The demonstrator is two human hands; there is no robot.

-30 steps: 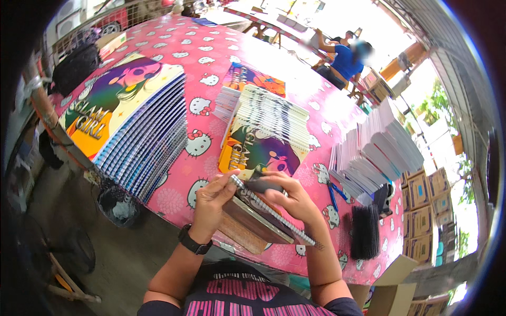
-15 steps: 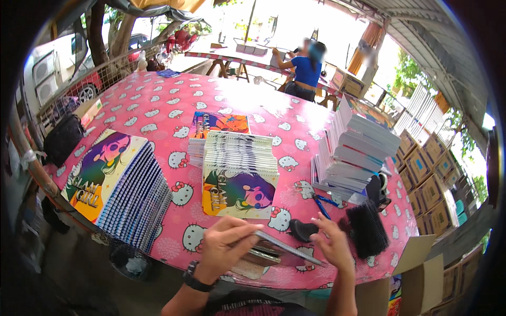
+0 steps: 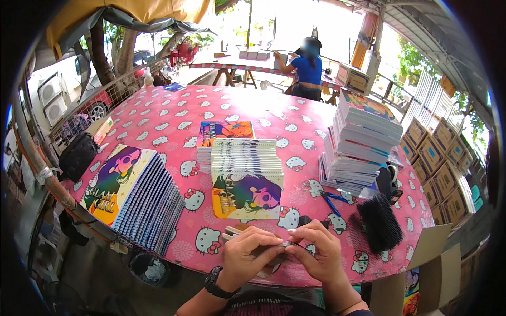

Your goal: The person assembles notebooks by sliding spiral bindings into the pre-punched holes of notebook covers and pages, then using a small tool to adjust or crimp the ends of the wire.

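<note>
My left hand (image 3: 247,253) and my right hand (image 3: 316,253) meet at the near edge of the table, both closed on a thin notebook (image 3: 258,245) held edge-on between them. A watch sits on my left wrist. Just beyond my hands lies a fanned row of notebooks (image 3: 245,174) with a colourful illustrated cover on the nearest one. A second fanned row of notebooks (image 3: 137,197) lies to the left, near the table edge.
The round table has a pink cartoon-cat cloth (image 3: 174,118). A tall stack of notebooks (image 3: 363,142) stands at right, with black spiral combs (image 3: 377,224) and blue pliers (image 3: 332,203) near it. Cardboard boxes (image 3: 437,158) line the right. A person in blue (image 3: 305,68) works at a far table.
The view has tilted up toward the far side of the table. My hands stay together on the notebook, which now shows edge-on instead of at a slant.
</note>
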